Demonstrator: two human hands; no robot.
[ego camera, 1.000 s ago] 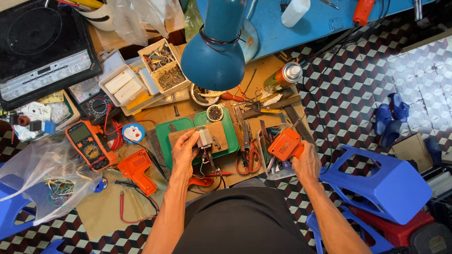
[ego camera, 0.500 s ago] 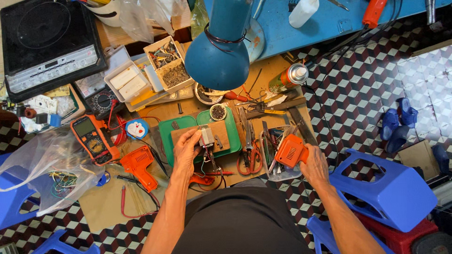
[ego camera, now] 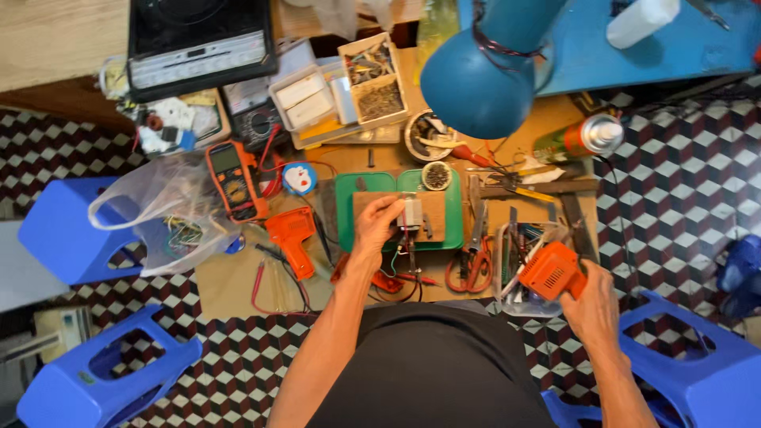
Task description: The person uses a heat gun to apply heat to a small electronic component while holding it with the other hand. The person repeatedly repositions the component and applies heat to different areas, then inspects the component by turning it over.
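We see left hand (ego camera: 376,230) pinching small grey part (ego camera: 411,214) on wood block (ego camera: 432,212), frame centre. Right hand (ego camera: 593,301) grips orange tool (ego camera: 549,271), lower right, tip apart from part: work not yet begun.

Looking straight down on the person now: a plain black garment covers the torso, smooth and unmarked, filling the bottom middle of the view. Both forearms are bare, no sleeves reaching them, no watch or bracelet showing at either wrist. The left hand (ego camera: 375,230) carries no glove and no ring that can be made out; the right hand (ego camera: 593,301) is ungloved too.
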